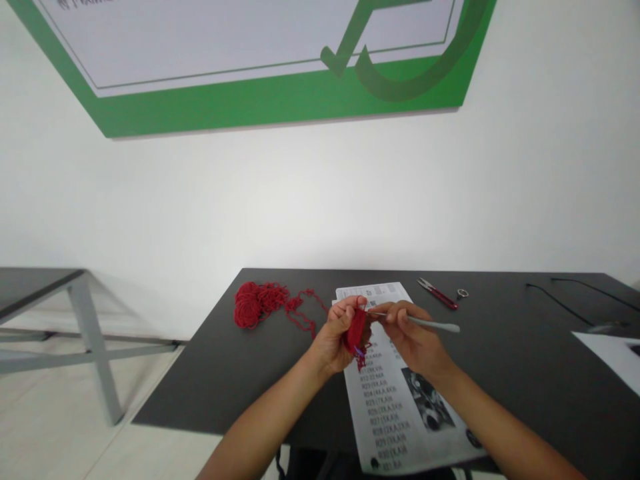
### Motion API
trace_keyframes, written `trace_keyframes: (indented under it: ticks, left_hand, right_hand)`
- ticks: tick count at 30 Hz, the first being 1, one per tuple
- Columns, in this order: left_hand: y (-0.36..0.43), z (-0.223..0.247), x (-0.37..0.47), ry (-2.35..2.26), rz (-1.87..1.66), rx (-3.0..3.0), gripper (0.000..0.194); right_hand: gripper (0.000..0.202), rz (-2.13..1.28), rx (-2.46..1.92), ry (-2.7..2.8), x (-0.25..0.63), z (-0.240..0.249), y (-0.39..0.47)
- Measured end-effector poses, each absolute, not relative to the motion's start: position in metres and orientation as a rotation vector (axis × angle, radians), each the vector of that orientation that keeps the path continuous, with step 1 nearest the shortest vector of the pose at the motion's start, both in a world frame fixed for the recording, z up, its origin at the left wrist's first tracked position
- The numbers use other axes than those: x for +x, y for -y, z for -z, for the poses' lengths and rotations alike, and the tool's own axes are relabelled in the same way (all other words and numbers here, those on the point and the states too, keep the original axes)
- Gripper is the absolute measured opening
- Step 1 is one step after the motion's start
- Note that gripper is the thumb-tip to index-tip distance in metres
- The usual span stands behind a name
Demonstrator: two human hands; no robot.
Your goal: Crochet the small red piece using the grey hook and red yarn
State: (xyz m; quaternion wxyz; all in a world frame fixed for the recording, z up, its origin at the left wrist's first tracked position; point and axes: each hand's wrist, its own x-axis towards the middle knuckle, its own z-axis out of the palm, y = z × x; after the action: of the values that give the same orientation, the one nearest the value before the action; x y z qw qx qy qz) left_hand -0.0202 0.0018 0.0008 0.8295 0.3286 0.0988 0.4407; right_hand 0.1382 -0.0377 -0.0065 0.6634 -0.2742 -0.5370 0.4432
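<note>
My left hand [336,337] is closed around a piece of red crochet work [355,333], with a strand of yarn over its fingers. In my right hand [411,333] a crochet hook with a grey handle [440,326] is pinched, its thin metal tip reaching the upper edge of the red piece. Purple and dark red bits of yarn hang below the piece. A red yarn ball [249,305] lies on the table to the left, and loose yarn [300,312] runs from it toward my left hand. Printed pattern sheets [385,420] lie beneath both hands.
On the dark table [225,387], red-handled snips [440,295] and a small ring [463,293] lie beyond my right hand. Farther right are thin black glasses arms [557,303] and a white sheet [607,357]. Another table [35,288] stands at the left; a green-framed board [280,93] hangs on the wall.
</note>
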Motion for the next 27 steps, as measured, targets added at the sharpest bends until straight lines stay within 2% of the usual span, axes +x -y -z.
trace_keyframes:
  ticks: [5,11,17,27]
  left_hand:
    - [-0.001,-0.002,-0.017,-0.337,-1.051,0.879,0.044]
    - [-0.004,-0.005,-0.019,-0.607,-1.258,1.247,0.049]
    - [-0.004,-0.001,-0.014,-0.617,-1.271,1.246,0.045]
    - [-0.003,-0.002,-0.014,-0.643,-1.262,1.251,0.046]
  right_hand:
    - [0.023,-1.186,-0.5,1.033,0.131,0.009,0.032]
    - [0.022,-0.891,-0.67,1.147,0.136,0.02,0.032]
    - [0.023,-0.763,-0.839,1.103,0.135,0.023,0.034]
    - [0.027,-0.544,-0.908,1.179,0.138,-0.001,0.04]
